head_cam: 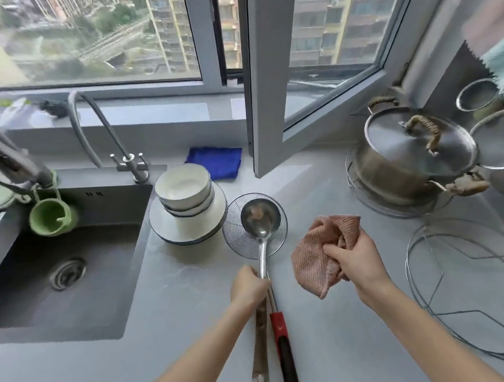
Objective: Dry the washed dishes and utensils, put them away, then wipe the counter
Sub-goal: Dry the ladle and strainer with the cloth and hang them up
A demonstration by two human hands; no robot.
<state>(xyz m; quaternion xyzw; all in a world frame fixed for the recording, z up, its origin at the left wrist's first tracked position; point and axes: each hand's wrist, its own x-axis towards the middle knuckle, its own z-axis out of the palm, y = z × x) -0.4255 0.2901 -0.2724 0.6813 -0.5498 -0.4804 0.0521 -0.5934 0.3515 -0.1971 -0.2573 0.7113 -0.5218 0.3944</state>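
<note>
Two hands work above the front half of the grey worktop [196, 332], well apart from each other. The left hand [248, 285] is curled round the steel shaft of a ladle [257, 217], just where the shaft meets its brown handle, which runs back to the front edge. The ladle's bowl sits over the round mesh of a wire skimmer [240, 240]; whether the two touch cannot be told. The skimmer's red and black handle lies just beside the ladle's handle, reaching the front edge too.

The right hand [359, 260] grips a bunched pink cloth [315, 264], held up off the worktop to the right of the skimmer, its loose end hanging down.

Just left of the skimmer, beside the sink [62, 268], white bowls [183, 190] are stacked on a pile of white plates [187, 227] with dark rims. Behind them, at the back edge under the open window [268, 76], lies a folded blue cloth [215, 165]. A green cup [52, 217] hangs from the tap at the sink's back left corner.

Toward the back right corner a lidded steel pot [415, 152] stands on a wire stand. A large round wire rack [472, 290] lies near the front right corner.
</note>
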